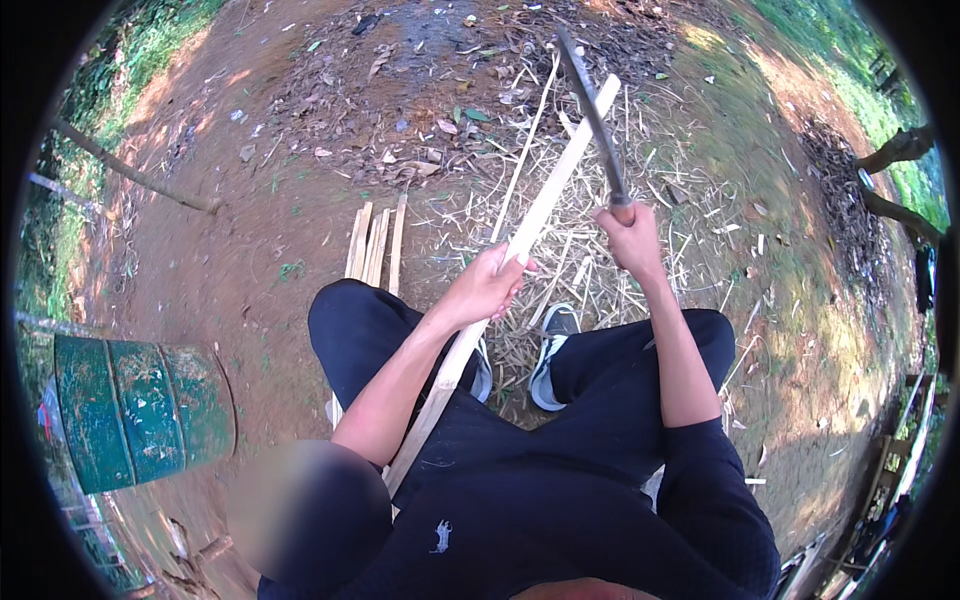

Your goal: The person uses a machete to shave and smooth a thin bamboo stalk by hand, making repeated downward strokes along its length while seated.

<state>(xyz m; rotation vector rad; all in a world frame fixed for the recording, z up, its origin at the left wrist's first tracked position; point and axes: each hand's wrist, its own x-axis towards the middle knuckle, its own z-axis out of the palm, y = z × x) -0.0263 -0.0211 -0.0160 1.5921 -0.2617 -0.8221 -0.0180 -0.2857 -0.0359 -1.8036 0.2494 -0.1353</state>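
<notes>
A long pale wooden strip [553, 195] slants from beside my left hip up and away to the right. My left hand [490, 284] is closed round it near its middle, above my knees. In my right hand [633, 240] I grip the handle of a machete [598, 122], whose long dark blade points away from me and leans left. The blade crosses over the strip close to its far end; whether they touch I cannot tell. A thin split sliver [527, 140] stretches along the left side of the strip, its near end by my left hand.
Curled wood shavings [570, 265] litter the ground before my shoes [548, 365]. Several cut strips [375, 245] lie beyond my left knee. A green metal drum [145, 412] is at the left. Dry leaves [420, 150] cover the earth farther off, and branches [895, 150] jut in at the right.
</notes>
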